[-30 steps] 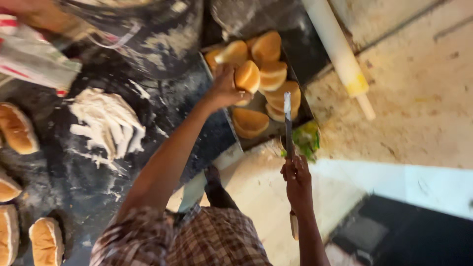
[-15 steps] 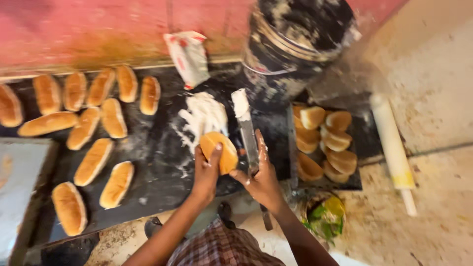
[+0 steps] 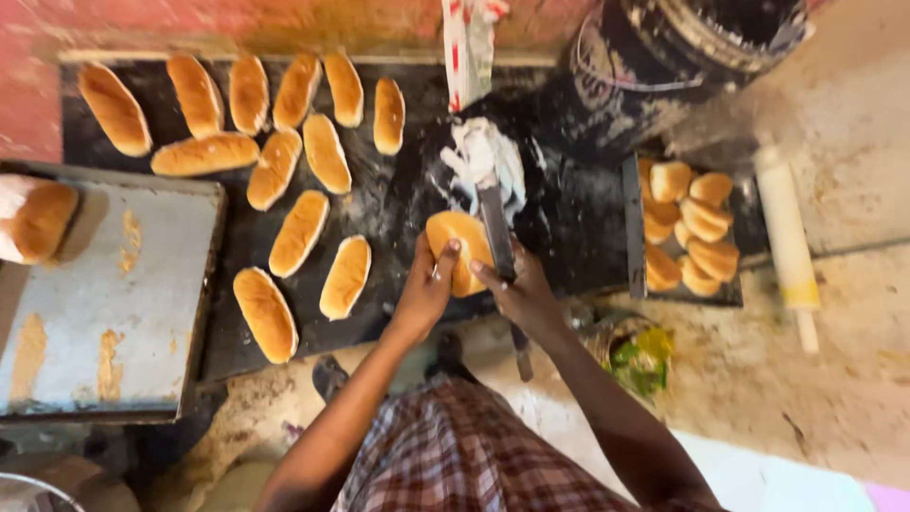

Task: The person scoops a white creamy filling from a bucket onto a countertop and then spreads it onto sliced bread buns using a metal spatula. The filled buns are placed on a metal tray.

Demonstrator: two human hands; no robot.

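Observation:
My left hand [image 3: 427, 289] grips a round golden bun [image 3: 460, 248] over the dark floured slab [image 3: 398, 204]. My right hand [image 3: 517, 294] holds a long knife [image 3: 496, 223] by its handle, the blade lying along the bun's right side and pointing toward a heap of white cream [image 3: 483, 156]. Several long buns [image 3: 299, 232] lie in loose rows on the slab to the left of my hands.
A dark tray [image 3: 633, 228] of round buns [image 3: 697, 223] sits to the right, with a white rolling pin [image 3: 787, 242] beyond it. A large black bucket [image 3: 664, 57] stands at the back right. A metal sheet [image 3: 104, 303] lies at left, a green-filled container [image 3: 635, 356] near my right arm.
My left hand has carried a bun from the tray of round buns to the slab's middle. The right hand has brought the knife up against it. The view has swung left.

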